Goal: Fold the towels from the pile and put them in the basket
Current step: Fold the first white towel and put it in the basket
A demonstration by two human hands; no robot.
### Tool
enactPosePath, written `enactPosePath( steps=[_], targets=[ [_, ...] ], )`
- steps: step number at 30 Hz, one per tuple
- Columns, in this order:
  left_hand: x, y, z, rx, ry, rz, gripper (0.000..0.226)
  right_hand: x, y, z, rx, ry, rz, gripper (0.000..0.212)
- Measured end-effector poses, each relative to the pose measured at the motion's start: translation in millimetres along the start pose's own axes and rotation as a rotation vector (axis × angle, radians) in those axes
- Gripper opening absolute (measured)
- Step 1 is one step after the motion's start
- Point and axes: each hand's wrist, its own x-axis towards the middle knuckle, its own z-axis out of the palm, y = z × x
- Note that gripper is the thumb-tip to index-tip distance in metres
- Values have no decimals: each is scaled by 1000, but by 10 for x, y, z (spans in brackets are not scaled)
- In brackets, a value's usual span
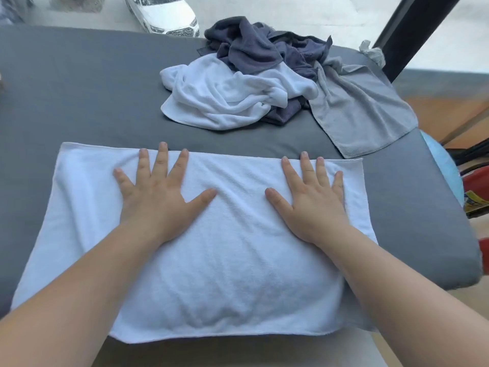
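Observation:
A white towel [225,260] lies spread flat on the grey padded table [79,88], close to the near edge. My left hand [156,192] presses flat on its upper left part, fingers straight and spread. My right hand [312,200] presses flat on its upper right part in the same way. Behind, at the far middle, sits the pile: a crumpled white towel [225,99], a dark blue-grey towel [254,49] on top, and a light grey towel [362,112] draped toward the right edge. No basket is in view.
The table's right edge curves away near a blue object [444,168] and red and yellow items [476,192] on the floor. A dark post [412,30] rises at the back right. A white car [164,14] shows behind the far edge.

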Motion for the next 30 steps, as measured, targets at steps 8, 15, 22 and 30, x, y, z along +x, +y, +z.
enactPosePath(
  steps=[8,15,22,30],
  targets=[
    [9,-22,66,-29,75,18,102,18,426,-92,174,440,38,45],
    [6,-8,65,-12,88,16,102,41,831,-169,261,331,258,32],
    [184,-11,-25,30,33,2,103,509,951,-419,363,375,74,28],
    [372,58,-95,8,20,2,104,354,1049,-432,-15,477,174,39]
  ],
)
